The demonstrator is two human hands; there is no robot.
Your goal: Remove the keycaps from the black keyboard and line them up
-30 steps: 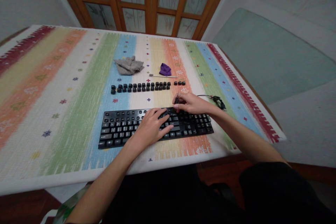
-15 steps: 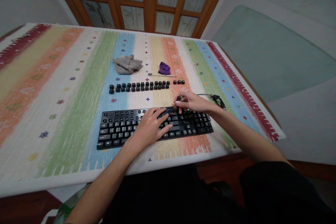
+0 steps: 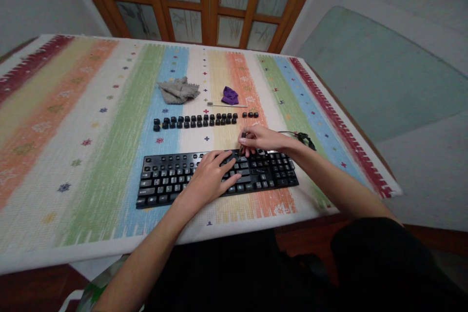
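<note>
A black keyboard (image 3: 163, 181) lies near the front edge of the table, its upper rows showing bare switch posts without caps. My left hand (image 3: 209, 173) rests on the middle of it with fingers spread, holding nothing. Above the keyboard's upper edge, right of centre, my right hand (image 3: 262, 137) pinches a small dark keycap puller (image 3: 243, 134). The puller's lower end points down at the top rows; whether it grips a key there is too small to tell. Behind the keyboard, removed black keycaps (image 3: 199, 118) stand in two rows, with three more keycaps (image 3: 250, 114) to the right.
A grey cloth (image 3: 178, 91) and a crumpled purple cloth (image 3: 230, 95) lie farther back. A thin brush (image 3: 228, 105) rests between them and the keycaps. The keyboard's bundled cable (image 3: 305, 140) sits at the right. A striped tablecloth (image 3: 109, 156) covers the table.
My right hand has shifted slightly left with the puller, which now stands more upright. My left hand stays spread on the keyboard. The view has moved a little.
</note>
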